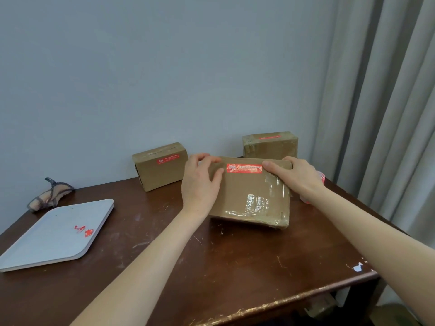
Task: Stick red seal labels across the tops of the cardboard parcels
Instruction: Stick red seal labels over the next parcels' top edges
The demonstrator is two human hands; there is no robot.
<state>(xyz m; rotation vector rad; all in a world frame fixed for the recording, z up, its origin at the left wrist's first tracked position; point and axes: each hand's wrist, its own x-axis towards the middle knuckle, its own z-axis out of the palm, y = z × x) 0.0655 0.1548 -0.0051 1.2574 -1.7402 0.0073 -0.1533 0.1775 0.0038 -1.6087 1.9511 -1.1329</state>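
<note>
On the dark brown wooden table in front of me lies a flat brown cardboard parcel, wrapped in shiny clear tape that wrinkles along its near edge. A long red seal label with pale print sits flat across its top, close to the far edge and running left to right.

My left hand grips the parcel's left end. The fingers curl over the far left corner, and the thumb lies on top, pointing toward the label but stopping short of it. My right hand holds the right end the same way, with its fingers bent round the far right corner. Its thumb is stretched flat on top, and the tip touches the right end of the label. Both forearms reach in bare from the near edge of the table.

Behind the parcel, against the pale blue-grey wall, stand two taller boxes well apart from each other. The small brown cardboard box at rear left carries a red label near its front top edge. The taped brown cardboard box at rear right shows a red strip on its top.

Just beyond my right wrist something reddish-pink peeks out; I cannot tell what it is.

Far to the left a flat white tray with rounded corners lies on the table with small red paper scraps on it. Beyond it sits a crumpled pinkish cloth with grey edging. Grey curtains hang at the right.
</note>
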